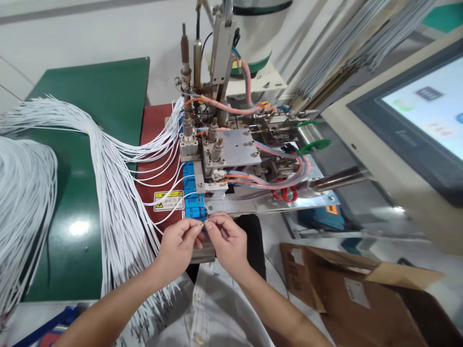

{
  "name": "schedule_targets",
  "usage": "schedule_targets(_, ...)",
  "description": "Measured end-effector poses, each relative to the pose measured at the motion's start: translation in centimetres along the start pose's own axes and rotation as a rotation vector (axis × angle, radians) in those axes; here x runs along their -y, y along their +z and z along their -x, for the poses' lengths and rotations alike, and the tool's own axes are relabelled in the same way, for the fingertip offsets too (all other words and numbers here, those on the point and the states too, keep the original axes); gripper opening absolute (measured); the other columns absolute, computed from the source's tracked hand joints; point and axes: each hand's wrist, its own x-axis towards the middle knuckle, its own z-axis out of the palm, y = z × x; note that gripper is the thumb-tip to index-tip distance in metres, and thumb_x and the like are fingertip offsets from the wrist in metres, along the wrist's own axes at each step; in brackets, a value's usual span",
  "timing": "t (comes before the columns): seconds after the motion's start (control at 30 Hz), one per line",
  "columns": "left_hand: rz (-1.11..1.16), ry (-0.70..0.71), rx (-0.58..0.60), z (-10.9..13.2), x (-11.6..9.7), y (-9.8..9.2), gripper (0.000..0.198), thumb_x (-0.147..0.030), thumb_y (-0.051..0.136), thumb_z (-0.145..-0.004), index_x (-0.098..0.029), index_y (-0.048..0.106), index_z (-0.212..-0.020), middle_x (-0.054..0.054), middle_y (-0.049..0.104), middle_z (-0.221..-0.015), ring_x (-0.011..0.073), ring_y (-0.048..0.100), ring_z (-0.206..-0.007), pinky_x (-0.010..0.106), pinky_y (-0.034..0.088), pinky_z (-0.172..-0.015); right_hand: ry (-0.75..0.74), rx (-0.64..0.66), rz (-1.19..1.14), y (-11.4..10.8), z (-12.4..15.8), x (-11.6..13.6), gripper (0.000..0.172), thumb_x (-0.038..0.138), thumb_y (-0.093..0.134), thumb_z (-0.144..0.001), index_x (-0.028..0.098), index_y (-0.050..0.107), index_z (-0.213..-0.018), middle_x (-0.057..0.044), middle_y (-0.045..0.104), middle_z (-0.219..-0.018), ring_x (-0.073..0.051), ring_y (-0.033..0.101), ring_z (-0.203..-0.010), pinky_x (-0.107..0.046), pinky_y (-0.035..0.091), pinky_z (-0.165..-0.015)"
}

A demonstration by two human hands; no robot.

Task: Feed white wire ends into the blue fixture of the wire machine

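My left hand (180,243) and my right hand (226,241) meet at the front edge of a small bench machine (231,154). Both pinch the end of one thin white wire (203,223), fingertips touching, right below the machine's blue connector fixture (192,195). Several white wires (119,193) run from that fixture leftward in a thick bundle across the green table (79,231). A yellow warning label (168,200) lies on the red plate beside the fixture.
A touchscreen panel (415,120) stands at the right. An open cardboard box (361,294) lies at the lower right. Red-handled scissors (285,193) rest on the machine's metal base. More white wire bundles hang at the far left (21,212) and upper right (361,43).
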Motion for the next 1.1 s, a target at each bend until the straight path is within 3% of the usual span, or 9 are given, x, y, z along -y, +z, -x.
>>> schedule_targets(0.23,-0.039,0.097,-0.085,0.2,0.9,0.3,0.016,-0.028,0.049,-0.083,-0.016,0.058,-0.081,0.001,0.063,-0.073,0.0121,0.058,-0.069,0.023,0.048,-0.068,0.032,-0.056,0.001,0.9,0.2,0.0,0.012,0.019,0.054,-0.077,0.018,0.057,-0.065,-0.001,0.055,-0.066,-0.013,0.054,-0.062,-0.026,0.045,-0.059)
schedule_targets(0.4,-0.068,0.107,-0.082,0.4,1.2,0.1,0.016,-0.029,0.049,-0.083,-0.016,0.059,-0.084,0.002,0.063,-0.077,0.0122,0.058,-0.071,0.022,0.047,-0.067,-0.217,-0.030,0.182,0.1,-0.2,0.2,0.009,0.015,0.054,-0.075,0.019,0.058,-0.067,-0.002,0.057,-0.067,-0.014,0.055,-0.063,-0.028,0.046,-0.060)
schedule_targets(0.5,-0.154,0.094,-0.012,0.3,0.5,-0.6,0.017,-0.028,0.049,-0.083,-0.016,0.061,-0.083,0.000,0.062,-0.072,0.0108,0.055,-0.063,0.020,0.045,-0.061,-0.273,0.110,0.230,-1.0,-1.1,0.7,0.010,0.014,0.054,-0.074,0.019,0.057,-0.067,-0.002,0.057,-0.066,-0.014,0.054,-0.062,-0.027,0.045,-0.059)
schedule_targets(0.7,-0.433,0.131,0.250,0.0,-1.2,-2.5,0.015,-0.021,0.050,-0.080,-0.017,0.063,-0.075,-0.003,0.061,-0.066,0.0094,0.051,-0.059,0.018,0.039,-0.055,-0.242,0.559,0.310,-2.9,-2.6,2.0,0.011,0.012,0.055,-0.073,0.018,0.057,-0.063,0.001,0.055,-0.061,-0.012,0.052,-0.059,-0.023,0.041,-0.055)
schedule_targets(0.77,-0.459,0.139,0.248,0.0,-1.1,-2.5,0.015,-0.021,0.050,-0.080,-0.017,0.062,-0.072,-0.003,0.060,-0.063,0.0089,0.050,-0.057,0.018,0.038,-0.054,-0.223,0.522,0.317,-2.7,-2.5,2.1,0.012,0.013,0.055,-0.073,0.018,0.056,-0.062,0.001,0.054,-0.060,-0.012,0.051,-0.058,-0.023,0.040,-0.055)
schedule_targets(0.93,-0.304,0.157,-0.033,0.1,0.4,-1.1,0.016,-0.026,0.049,-0.082,-0.016,0.062,-0.082,0.001,0.062,-0.070,0.0104,0.055,-0.062,0.019,0.043,-0.058,-0.117,0.179,0.202,-1.1,-1.0,1.5,0.020,0.018,0.052,-0.079,0.018,0.055,-0.059,0.000,0.053,-0.058,-0.011,0.049,-0.055,-0.023,0.040,-0.052)
schedule_targets(1.1,-0.212,0.113,-0.057,0.2,1.4,-0.6,0.018,-0.030,0.051,-0.081,-0.016,0.062,-0.084,0.001,0.063,-0.069,0.0097,0.055,-0.057,0.019,0.045,-0.055,-0.052,0.161,0.132,-1.0,-0.7,0.8,0.016,0.019,0.053,-0.077,0.018,0.059,-0.062,-0.001,0.056,-0.061,-0.013,0.051,-0.058,-0.025,0.041,-0.055)
